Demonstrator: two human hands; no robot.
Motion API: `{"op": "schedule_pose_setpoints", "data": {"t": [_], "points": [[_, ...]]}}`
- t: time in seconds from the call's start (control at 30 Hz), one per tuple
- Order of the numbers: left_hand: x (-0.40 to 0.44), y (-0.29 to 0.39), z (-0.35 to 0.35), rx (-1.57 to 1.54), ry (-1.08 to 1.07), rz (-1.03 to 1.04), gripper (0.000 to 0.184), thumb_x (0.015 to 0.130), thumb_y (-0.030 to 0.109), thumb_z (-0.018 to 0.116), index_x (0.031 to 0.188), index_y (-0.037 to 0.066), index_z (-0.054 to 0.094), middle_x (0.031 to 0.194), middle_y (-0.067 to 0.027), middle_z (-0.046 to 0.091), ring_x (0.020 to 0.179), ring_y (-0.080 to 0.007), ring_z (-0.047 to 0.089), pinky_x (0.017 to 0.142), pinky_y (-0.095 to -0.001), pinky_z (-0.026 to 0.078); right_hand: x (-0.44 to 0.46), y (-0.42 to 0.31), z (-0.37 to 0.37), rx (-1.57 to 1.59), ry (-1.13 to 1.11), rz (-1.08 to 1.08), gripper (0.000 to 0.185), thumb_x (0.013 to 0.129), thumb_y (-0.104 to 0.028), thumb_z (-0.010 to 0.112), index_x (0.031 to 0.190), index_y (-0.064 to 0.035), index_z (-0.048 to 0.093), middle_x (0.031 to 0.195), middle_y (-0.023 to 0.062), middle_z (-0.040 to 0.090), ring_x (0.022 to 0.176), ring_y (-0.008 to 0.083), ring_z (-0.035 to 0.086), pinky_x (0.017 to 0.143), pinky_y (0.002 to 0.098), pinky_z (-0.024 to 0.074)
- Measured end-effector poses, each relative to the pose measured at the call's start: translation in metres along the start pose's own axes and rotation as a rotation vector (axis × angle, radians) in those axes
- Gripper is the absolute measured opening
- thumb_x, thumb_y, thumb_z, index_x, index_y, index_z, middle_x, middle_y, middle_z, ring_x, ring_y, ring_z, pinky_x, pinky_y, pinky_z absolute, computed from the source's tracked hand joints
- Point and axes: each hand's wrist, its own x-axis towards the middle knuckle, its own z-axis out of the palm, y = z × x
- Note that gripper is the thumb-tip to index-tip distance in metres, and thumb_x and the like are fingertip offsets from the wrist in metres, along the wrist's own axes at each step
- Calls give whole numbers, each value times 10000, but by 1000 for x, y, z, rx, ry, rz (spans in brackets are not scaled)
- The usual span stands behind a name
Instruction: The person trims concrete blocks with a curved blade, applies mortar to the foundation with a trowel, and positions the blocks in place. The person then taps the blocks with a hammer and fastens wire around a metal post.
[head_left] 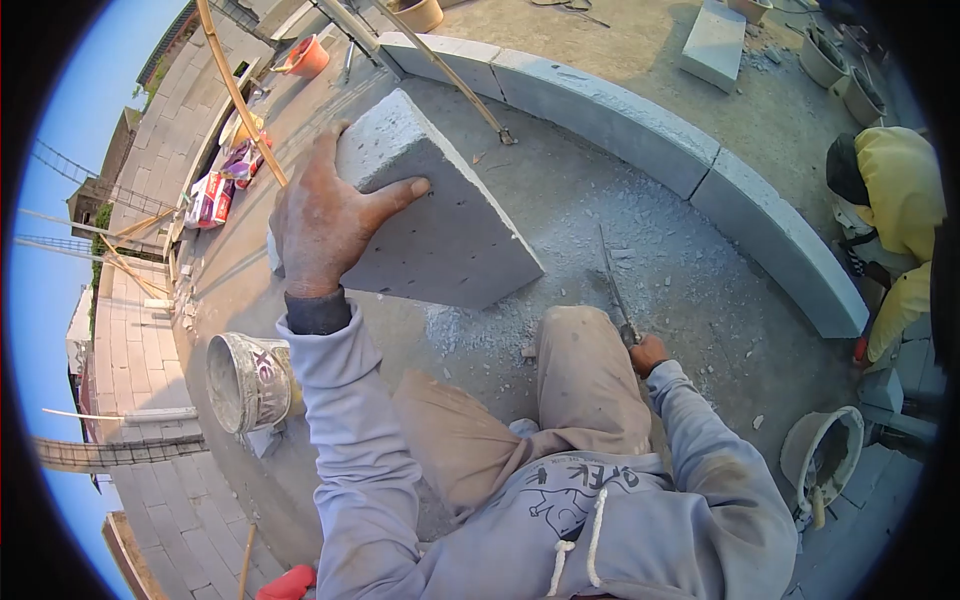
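Note:
My left hand (320,215) is clamped over the upper end of a grey concrete block (440,235), thumb on its broad face. The block stands tilted on the floor, its face dotted with small pits. Low by my knee, my right hand (650,355) is closed round the handle of a long thin-bladed tool (608,262). Its blade is seen nearly edge-on, so I cannot tell whether it has teeth. The blade points away from me, apart from the block. Pale chips and dust (660,240) lie around it.
A low row of blocks (605,110) curves beyond the chips. A mortar-stained bucket (245,385) stands at left, another bucket (820,450) at right. A person in yellow (900,200) crouches at far right. A wooden pole (240,95) leans at upper left.

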Motion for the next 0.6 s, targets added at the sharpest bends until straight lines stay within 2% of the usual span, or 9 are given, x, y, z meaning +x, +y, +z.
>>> {"op": "schedule_pose_setpoints", "data": {"t": [0.07, 0.1, 0.17, 0.2, 0.23, 0.33, 0.4, 0.43, 0.6], "points": [[-6, -10, 5, 75, 160, 172, 876, 608, 543, 834, 1263, 36, 549, 1221, -183, 604, 1120, -314, 598, 941, -407, 469, -30, -31, -33, 31, -90, 17, 425, 725, -293, 638, 938, 73, 679, 1015, 328, 641, 1013, 459, 619, 881, 478, 496], [-12, -5, -4, 26, 121, 138, 886, 625, 507, 844, 1310, 49, 519, 1325, -179, 530, 1238, -329, 506, 1015, -422, 413, -28, -28, -34, -27, -74, 5, 449, 724, -327, 653, 933, 69, 684, 1011, 326, 642, 1018, 456, 618, 878, 478, 496], [-31, -22, -14, -121, 341, 213, 928, 635, 518, 841, 1349, 39, 488, 1340, -203, 504, 1294, -335, 451, 1071, -421, 361, -3, -6, -26, -103, -31, 1, 551, 710, -469, 697, 946, 29, 704, 1011, 315, 647, 1017, 435, 627, 842, 476, 502], [-43, -35, -17, -190, 445, 254, 950, 641, 523, 839, 1368, 34, 473, 1347, -215, 492, 1322, -338, 423, 1099, -421, 335, 5, 4, -28, -60, -20, -12, 555, 712, -479, 701, 943, 26, 706, 1005, 312, 650, 1002, 432, 634, 825, 475, 503], [-58, -53, -20, -283, 449, 130, 1054, 620, 532, 850, 1426, 38, 386, 1440, -201, 402, 1377, -343, 335, 1134, -430, 283, 7, 11, -28, -19, -20, -21, 560, 713, -490, 705, 939, 22, 708, 999, 309, 653, 987, 430, 640, 809, 474, 504], [-95, -116, 34, -631, 383, -36, 1092, 610, 473, 878, 1437, 23, 325, 1420, -210, 416, 1349, -333, 366, 1109, -450, 301, 10, 48, -20, 71, -16, -74, 541, 727, -485, 712, 920, 19, 711, 969, 297, 664, 941, 426, 656, 770, 467, 504], [-108, -140, 88, -865, 60, -120, 1131, 606, 448, 890, 1448, 18, 271, 1423, -209, 405, 1356, -327, 351, 1119, -442, 285, 4, 58, -22, 109, 38, -99, 508, 736, -463, 716, 906, 16, 713, 937, 287, 674, 911, 420, 665, 752, 465, 502], [-116, -149, 113, -882, 10, -149, 1121, 606, 429, 895, 1444, 19, 273, 1421, -204, 405, 1349, -323, 358, 1114, -436, 295, -5, 63, -25, 132, 82, -96, 487, 740, -447, 719, 899, 13, 713, 919, 282, 678, 897, 416, 670, 745, 466, 500], [-127, -144, 176, -1189, -162, -257, 1020, 613, 303, 899, 1408, 32, 321, 1351, -173, 473, 1262, -294, 450, 1049, -411, 379, -113, 12, -68, 180, 222, 19, 451, 735, -403, 738, 906, 14, 712, 873, 242, 701, 867, 327, 699, 723, 425, 500]]}}
